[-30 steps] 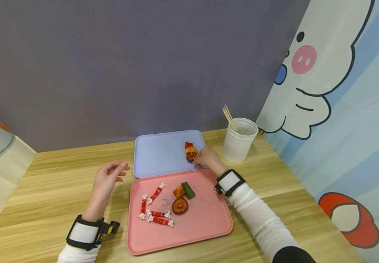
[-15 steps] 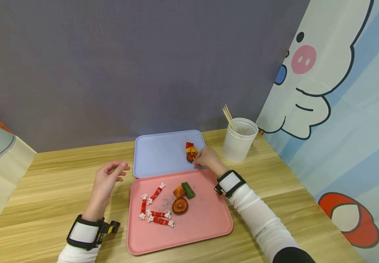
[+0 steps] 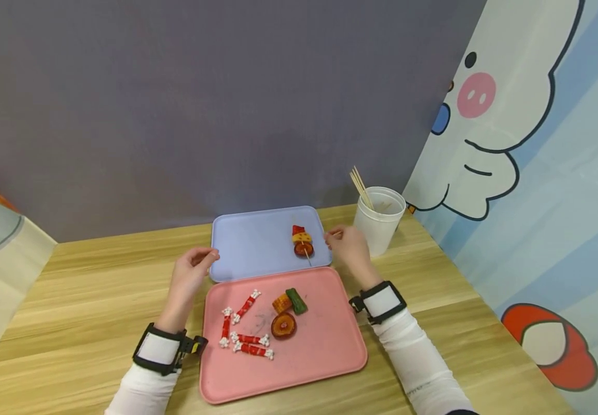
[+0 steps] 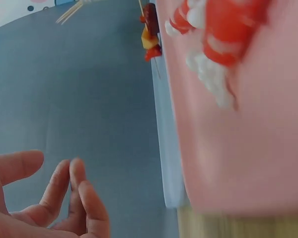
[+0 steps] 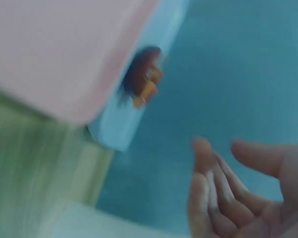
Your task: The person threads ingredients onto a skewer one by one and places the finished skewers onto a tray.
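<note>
A skewer [image 3: 303, 242] with a red piece, a yellow piece and a brown mushroom lies on the right part of the blue tray [image 3: 247, 245]. My right hand [image 3: 349, 248] is just right of that tray, its thumb and fingertips apart with nothing between them in the right wrist view. By the blue tray's left edge hovers my left hand [image 3: 192, 271]; the left wrist view shows its fingers loosely bent and holding nothing. On the pink tray [image 3: 319, 357] are a mushroom [image 3: 284, 325], a corn piece [image 3: 281, 303], a green pepper piece [image 3: 296, 300] and several red-and-white pieces [image 3: 254, 350].
A white bucket [image 3: 379, 225] holding several bamboo sticks [image 3: 361, 187] stands behind my right hand. A grey panel [image 3: 200, 115] rises along the table's back edge. On the right hangs a cartoon-printed curtain [image 3: 563, 230].
My right hand has let go of the skewer's stick and moved right, off the blue tray. The left hand has shifted slightly right, toward the tray. The skewer stays on the tray.
</note>
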`<control>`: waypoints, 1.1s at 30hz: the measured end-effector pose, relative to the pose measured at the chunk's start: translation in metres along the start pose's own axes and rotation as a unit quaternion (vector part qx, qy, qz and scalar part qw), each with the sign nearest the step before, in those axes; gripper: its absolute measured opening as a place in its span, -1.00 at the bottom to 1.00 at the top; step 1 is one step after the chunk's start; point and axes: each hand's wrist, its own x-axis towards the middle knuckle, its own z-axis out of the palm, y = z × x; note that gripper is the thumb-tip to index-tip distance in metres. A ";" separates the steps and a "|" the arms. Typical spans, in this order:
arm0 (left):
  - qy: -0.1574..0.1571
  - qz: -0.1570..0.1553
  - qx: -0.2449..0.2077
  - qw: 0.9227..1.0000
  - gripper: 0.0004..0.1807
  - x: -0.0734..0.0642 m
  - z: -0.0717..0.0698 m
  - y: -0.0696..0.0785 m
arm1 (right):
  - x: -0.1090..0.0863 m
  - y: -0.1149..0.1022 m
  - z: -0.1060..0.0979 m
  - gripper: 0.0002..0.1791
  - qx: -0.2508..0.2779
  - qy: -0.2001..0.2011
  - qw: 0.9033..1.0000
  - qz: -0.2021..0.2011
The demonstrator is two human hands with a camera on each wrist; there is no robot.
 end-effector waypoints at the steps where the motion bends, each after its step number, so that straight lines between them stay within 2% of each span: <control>1: 0.001 0.005 0.003 1.000 -0.62 0.001 0.004 0.001 | -0.002 0.002 -0.005 -0.77 0.003 0.036 0.999 -0.012; 4: -0.001 0.024 0.027 0.999 -0.64 0.005 0.014 0.004 | -0.006 0.007 -0.022 -0.76 0.010 0.136 0.990 -0.039; 6: -0.004 0.035 0.042 0.998 -0.66 0.007 0.019 0.006 | -0.010 0.010 -0.032 -0.75 0.013 0.188 0.981 -0.049; 9: -0.008 0.048 0.060 0.997 -0.68 0.011 0.025 0.007 | -0.014 0.014 -0.044 -0.74 0.023 0.237 0.970 -0.057; 15: -0.018 0.052 0.049 0.997 -0.70 0.017 0.035 0.010 | -0.017 0.021 -0.061 -0.73 0.041 0.305 0.950 -0.044; 18: -0.020 0.051 0.035 0.998 -0.70 0.019 0.040 0.013 | -0.015 0.023 -0.065 -0.71 0.048 0.328 0.942 -0.057; 24: -0.025 0.046 0.016 0.999 -0.70 0.020 0.048 0.021 | -0.009 0.023 -0.067 -0.71 0.048 0.369 0.920 -0.123; 28: -0.024 0.051 0.001 0.998 -0.71 0.020 0.051 0.023 | -0.008 0.023 -0.068 -0.75 0.044 0.368 0.919 -0.137; 33: -0.030 0.054 0.006 0.998 -0.71 0.020 0.054 0.022 | -0.004 0.026 -0.067 -0.81 0.038 0.366 0.919 -0.143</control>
